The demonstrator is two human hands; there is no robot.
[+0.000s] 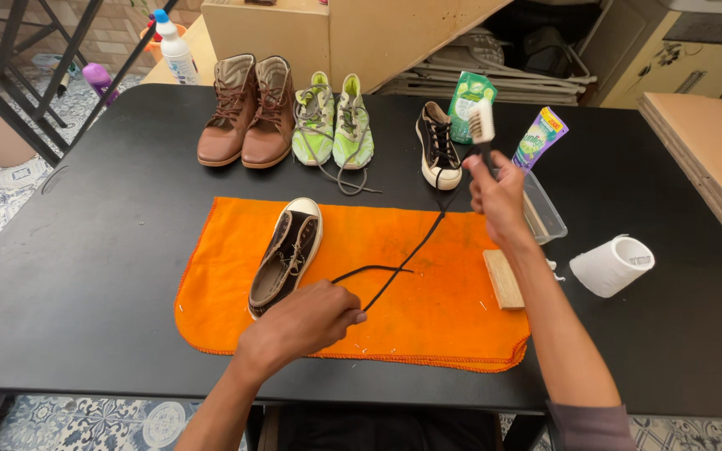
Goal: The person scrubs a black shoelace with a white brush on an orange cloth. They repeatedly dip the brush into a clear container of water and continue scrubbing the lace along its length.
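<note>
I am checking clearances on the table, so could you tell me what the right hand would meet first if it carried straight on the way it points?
Probably the green packet: the right hand points away up the table with a brush raised toward it, though depth is unclear.

The left hand [307,321] covers the near end of the black lace [403,259] and the heel of the brown sneaker [287,255], so its grip there cannot be made out. The right hand [496,196] hides the brush [481,125] handle and the lace's far end. Both forearms run off the lower edge. The desk [85,276] is cut at lower left and right. The clear tray [545,213] sits partly behind the right wrist.
</note>
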